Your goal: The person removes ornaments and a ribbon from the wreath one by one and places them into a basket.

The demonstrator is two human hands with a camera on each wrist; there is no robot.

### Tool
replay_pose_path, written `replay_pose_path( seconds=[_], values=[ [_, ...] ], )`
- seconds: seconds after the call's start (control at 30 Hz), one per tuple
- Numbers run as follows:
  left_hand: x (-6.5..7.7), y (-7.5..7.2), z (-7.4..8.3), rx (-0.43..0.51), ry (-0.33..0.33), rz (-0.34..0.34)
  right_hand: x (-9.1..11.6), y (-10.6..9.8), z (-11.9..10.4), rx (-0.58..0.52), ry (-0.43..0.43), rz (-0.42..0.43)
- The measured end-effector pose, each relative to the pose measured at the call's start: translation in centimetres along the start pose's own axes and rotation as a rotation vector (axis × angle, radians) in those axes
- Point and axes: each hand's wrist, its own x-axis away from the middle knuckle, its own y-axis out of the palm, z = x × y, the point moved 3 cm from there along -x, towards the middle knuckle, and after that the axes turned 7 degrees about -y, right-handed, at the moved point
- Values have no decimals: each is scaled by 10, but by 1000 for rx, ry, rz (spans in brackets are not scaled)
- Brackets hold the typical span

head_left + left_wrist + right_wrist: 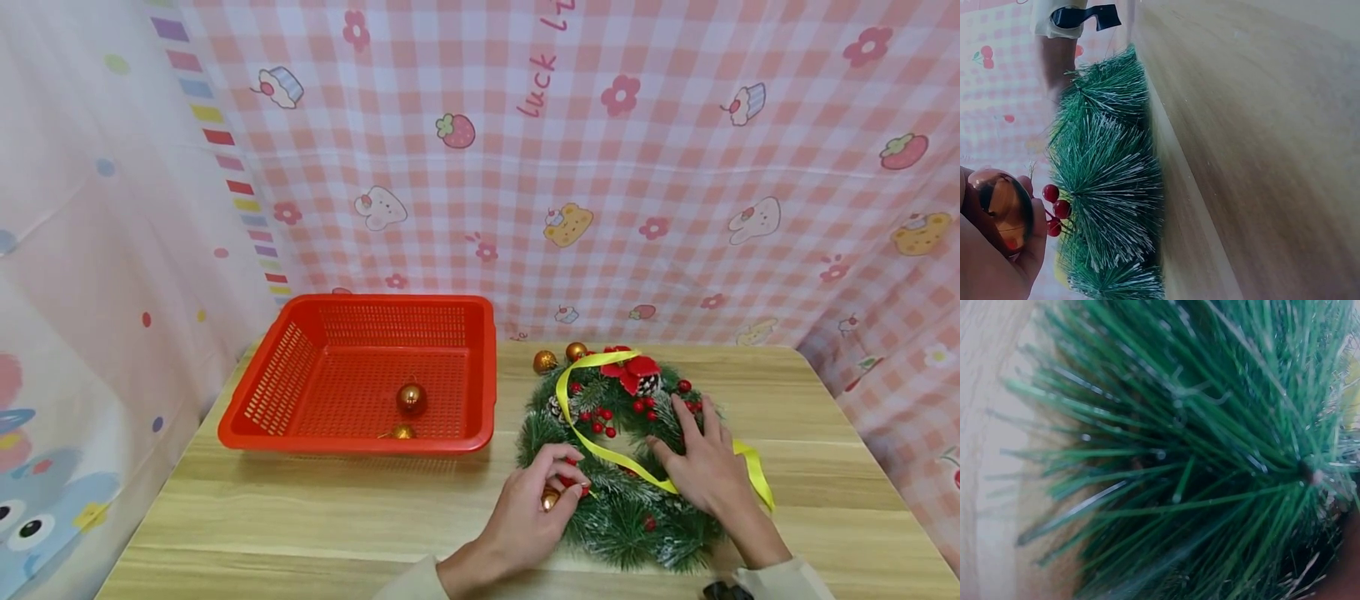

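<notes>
A green Christmas wreath (622,508) with red berries, pinecones and a red flower (630,369) lies on the table. Over its left side, my left hand (528,508) holds a shiny gold bauble (1002,209) in curled fingers, close to a cluster of red berries (1057,209). My right hand (705,462) rests on the right side of the wreath with its fingers spread. A yellow ribbon (600,450) loops across the wreath and passes by the right hand. Green needles (1210,456) fill the right wrist view.
A red plastic basket (480,375) stands at the left, with a gold bauble (411,398) and a smaller glittery one (402,432) inside. Behind the wreath sit two more gold baubles, one glittery bauble (545,361) and one smooth bauble (576,351). A checked curtain (487,183) hangs behind the wooden table (300,525).
</notes>
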Motion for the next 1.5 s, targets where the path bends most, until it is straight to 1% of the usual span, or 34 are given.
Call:
replay_pose_path(
  seconds=[0.17, 0.3, 0.37, 0.47, 0.53, 0.6, 0.8, 0.97, 1.2, 1.37, 1.5],
  values=[
    [1, 0, 3, 29, 39, -37, -1, 0, -1, 4, -1, 2],
    [4, -4, 8, 68, 73, -49, -1, 1, -1, 6, 0, -2],
    [5, -8, 11, 95, 62, -51, -1, 1, -1, 8, 3, -5],
    [4, -16, 14, 147, -6, -50, -1, 1, 0, 14, 7, -15],
    [2, -24, 16, 164, -45, -32, -1, 0, 1, 18, 11, -22],
    [-1, -32, 18, 159, -65, -7, -1, 0, 2, 21, 13, -27],
    [-9, -61, 25, 110, -71, 72, -1, 0, 3, 20, 14, -30],
    [-14, -84, 26, 61, -69, 141, -2, 1, 2, 23, 8, -31],
    [-22, -110, 25, -10, -34, 219, -2, 1, 2, 21, 9, -30],
    [-28, -129, 20, -20, -22, 252, -2, 1, 2, 24, 6, -25],
    [-31, -147, 13, -70, -17, 300, -1, 1, 1, 20, 7, -26]
  ],
)
